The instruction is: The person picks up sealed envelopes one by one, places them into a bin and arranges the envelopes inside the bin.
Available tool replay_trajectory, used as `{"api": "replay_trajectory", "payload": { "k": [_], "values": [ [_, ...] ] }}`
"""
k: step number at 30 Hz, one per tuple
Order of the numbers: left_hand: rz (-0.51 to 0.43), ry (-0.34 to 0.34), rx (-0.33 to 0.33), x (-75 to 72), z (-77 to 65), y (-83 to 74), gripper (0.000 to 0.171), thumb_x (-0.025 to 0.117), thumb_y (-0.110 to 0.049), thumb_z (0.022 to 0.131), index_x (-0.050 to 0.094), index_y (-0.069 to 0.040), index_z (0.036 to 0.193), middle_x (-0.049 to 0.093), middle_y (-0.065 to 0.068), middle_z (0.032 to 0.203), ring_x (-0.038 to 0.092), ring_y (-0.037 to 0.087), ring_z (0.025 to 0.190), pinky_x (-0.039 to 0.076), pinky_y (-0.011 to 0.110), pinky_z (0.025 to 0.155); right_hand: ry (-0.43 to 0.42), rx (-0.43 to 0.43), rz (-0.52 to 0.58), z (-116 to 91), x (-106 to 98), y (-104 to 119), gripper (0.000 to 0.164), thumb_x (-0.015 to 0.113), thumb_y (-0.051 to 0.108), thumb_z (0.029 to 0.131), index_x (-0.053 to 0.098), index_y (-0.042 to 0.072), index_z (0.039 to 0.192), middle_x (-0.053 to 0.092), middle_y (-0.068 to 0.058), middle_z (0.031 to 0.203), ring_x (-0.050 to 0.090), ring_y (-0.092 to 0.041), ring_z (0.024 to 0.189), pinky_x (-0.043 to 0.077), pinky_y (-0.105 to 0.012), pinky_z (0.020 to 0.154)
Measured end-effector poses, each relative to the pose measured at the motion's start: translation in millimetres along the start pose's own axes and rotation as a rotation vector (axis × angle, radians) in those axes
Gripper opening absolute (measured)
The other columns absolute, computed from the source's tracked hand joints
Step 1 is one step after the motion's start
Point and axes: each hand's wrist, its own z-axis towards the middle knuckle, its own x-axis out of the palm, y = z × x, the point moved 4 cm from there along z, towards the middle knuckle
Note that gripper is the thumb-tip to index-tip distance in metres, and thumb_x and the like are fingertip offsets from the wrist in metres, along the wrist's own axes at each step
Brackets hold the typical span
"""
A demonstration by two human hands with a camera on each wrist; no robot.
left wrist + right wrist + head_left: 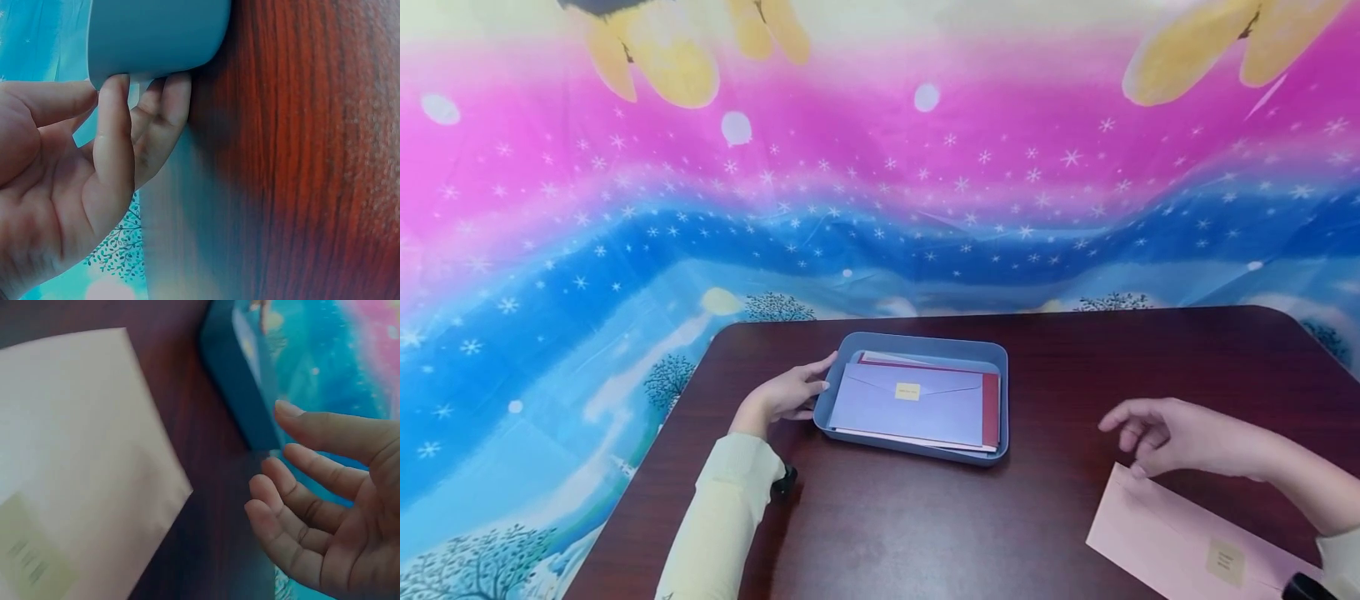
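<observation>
At the left side of a grey-blue tray (pixel 917 340), my left hand (pixel 784 393) touches the outer wall. In the left wrist view, fingertips (pixel 116 81) rest against the tray's outside wall (pixel 156 37). The tray holds a stack of envelopes; a lavender envelope (pixel 880 412) with a gold label lies on top, a dark red envelope (pixel 991 408) showing beneath it. My right hand (pixel 1195 440) hovers loosely curled by the far corner of a pink envelope (pixel 1172 525) and holds nothing. In the right wrist view, its fingers (pixel 300 506) are apart from the envelope (pixel 81 425).
The tray and the pink envelope lie on a dark brown wooden table (pixel 925 525). Beyond its back edge hangs a pink and blue cloth (pixel 880 192) printed with snowflakes and trees.
</observation>
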Motion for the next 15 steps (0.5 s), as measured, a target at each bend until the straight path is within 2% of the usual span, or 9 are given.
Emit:
{"api": "replay_trajectory", "payload": {
  "k": [3, 6, 11, 15],
  "values": [
    [-0.003, 0.001, 0.005, 0.8, 0.0, 1.2, 0.062, 0.045, -0.015, 0.111, 0.021, -0.037, 0.164, 0.045, 0.017, 0.153, 0.065, 0.022, 0.109, 0.055, 0.036, 0.082, -0.012, 0.015, -0.018, -10, 3, -11, 0.037, 0.072, -0.010, 0.085, 0.058, -0.011, 0.120, 0.055, -0.007, 0.094, 0.059, -0.010, 0.070, 0.051, -0.028, 0.060],
    [-0.004, -0.001, 0.005, 1.3, -0.8, 1.6, 0.062, 0.046, -0.015, 0.111, 0.021, -0.037, 0.164, 0.042, 0.017, 0.155, 0.063, 0.022, 0.110, 0.055, 0.037, 0.084, -0.038, 0.083, -0.091, -21, 5, -20, 0.039, 0.077, -0.005, 0.082, 0.058, -0.011, 0.115, 0.050, -0.005, 0.090, 0.051, -0.008, 0.065, 0.044, -0.028, 0.057],
    [0.006, -0.001, 0.012, 0.4, -1.5, 0.3, 0.063, 0.047, -0.015, 0.111, 0.021, -0.037, 0.164, 0.034, 0.018, 0.161, 0.060, 0.026, 0.121, 0.055, 0.041, 0.089, -0.045, 0.218, -0.256, -33, 7, -35, 0.048, 0.088, 0.009, 0.075, 0.057, 0.001, 0.110, 0.046, -0.004, 0.089, 0.042, -0.007, 0.068, 0.036, -0.028, 0.059],
    [0.005, 0.001, 0.011, -0.5, -0.6, -0.1, 0.063, 0.046, -0.015, 0.111, 0.021, -0.037, 0.164, 0.035, 0.018, 0.161, 0.060, 0.026, 0.121, 0.055, 0.040, 0.090, -0.042, 0.311, -0.375, -35, 11, -46, 0.057, 0.093, 0.011, 0.067, 0.051, 0.007, 0.106, 0.045, -0.006, 0.091, 0.043, -0.014, 0.076, 0.036, -0.029, 0.062]
  ]
}}
